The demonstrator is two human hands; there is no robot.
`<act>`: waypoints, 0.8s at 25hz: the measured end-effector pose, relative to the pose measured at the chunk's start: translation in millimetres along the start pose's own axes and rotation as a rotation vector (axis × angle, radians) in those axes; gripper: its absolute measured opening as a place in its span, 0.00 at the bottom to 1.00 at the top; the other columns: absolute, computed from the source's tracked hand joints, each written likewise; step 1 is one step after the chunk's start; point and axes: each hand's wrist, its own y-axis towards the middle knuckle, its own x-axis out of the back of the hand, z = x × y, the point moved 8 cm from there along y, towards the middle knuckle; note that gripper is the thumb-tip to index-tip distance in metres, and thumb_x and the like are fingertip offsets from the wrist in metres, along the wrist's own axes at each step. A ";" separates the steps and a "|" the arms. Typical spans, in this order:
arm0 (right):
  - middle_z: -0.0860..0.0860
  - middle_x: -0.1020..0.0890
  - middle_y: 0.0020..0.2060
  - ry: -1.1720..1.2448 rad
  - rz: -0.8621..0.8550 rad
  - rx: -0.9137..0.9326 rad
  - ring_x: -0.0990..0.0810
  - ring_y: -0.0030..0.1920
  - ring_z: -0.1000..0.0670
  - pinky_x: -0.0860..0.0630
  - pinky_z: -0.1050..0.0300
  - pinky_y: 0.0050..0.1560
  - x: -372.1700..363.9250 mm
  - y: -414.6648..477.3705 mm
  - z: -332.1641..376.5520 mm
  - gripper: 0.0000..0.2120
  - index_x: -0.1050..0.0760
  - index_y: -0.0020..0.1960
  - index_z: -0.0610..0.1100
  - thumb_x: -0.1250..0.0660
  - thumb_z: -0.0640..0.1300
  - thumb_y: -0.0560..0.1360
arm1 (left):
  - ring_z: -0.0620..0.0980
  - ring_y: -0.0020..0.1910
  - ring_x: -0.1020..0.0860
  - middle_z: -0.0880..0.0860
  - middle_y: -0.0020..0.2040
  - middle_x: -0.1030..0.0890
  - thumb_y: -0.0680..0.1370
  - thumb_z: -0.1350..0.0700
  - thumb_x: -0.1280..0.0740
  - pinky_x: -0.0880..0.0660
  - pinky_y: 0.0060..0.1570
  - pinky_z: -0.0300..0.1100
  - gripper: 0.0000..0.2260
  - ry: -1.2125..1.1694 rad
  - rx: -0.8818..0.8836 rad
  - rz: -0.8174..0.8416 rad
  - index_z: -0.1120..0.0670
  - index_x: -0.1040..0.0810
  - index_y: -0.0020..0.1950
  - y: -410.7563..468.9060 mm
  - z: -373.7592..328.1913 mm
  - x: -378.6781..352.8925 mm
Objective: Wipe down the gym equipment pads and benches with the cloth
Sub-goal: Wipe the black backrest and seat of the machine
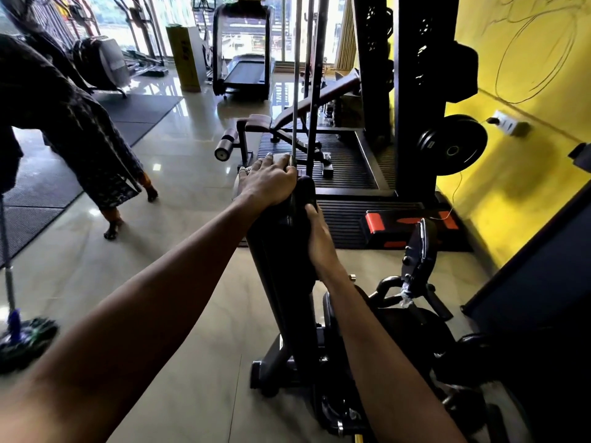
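Cloth (278,157) sits pinned atop the pad (281,251) under your curled left hand (268,182); your right hand (316,238) grips the edge, likely for steadiness.

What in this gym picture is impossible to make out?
- Head view: the grey patch under the left hand may be the cloth, but the hand covers most of it.
- Head view: the right hand has its fingers hidden behind the black pad.
- Head view: the mop at lower left is blurred.
- Head view: the other person is cut off by the frame's upper left edges.
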 end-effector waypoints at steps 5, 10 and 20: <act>0.47 0.17 0.62 0.127 0.015 -0.246 0.20 0.65 0.48 0.30 0.47 0.73 -1.3 -7.2 -13.5 0.34 0.22 0.69 0.46 0.44 0.70 0.77 | 0.51 0.82 0.50 0.50 0.84 0.49 0.84 0.43 0.53 0.56 0.79 0.56 0.25 -0.003 -0.057 -0.025 0.41 0.46 0.82 -16.8 -0.6 0.3; 0.53 0.19 0.66 0.158 -0.035 -0.166 0.23 0.69 0.51 0.31 0.46 0.73 -9.5 -29.3 25.8 0.32 0.27 0.73 0.56 0.44 0.72 0.76 | 0.50 0.82 0.53 0.50 0.84 0.50 0.85 0.44 0.52 0.59 0.79 0.55 0.25 -0.024 -0.080 -0.047 0.42 0.46 0.82 -29.0 -0.9 0.1; 0.47 0.15 0.54 0.178 -0.167 -0.335 0.19 0.63 0.45 0.25 0.49 0.67 -2.0 -79.7 -16.0 0.27 0.21 0.67 0.42 0.45 0.60 0.82 | 0.50 0.82 0.54 0.50 0.84 0.49 0.85 0.46 0.52 0.61 0.79 0.54 0.24 -0.086 -0.192 -0.126 0.44 0.46 0.83 -54.3 2.1 -7.1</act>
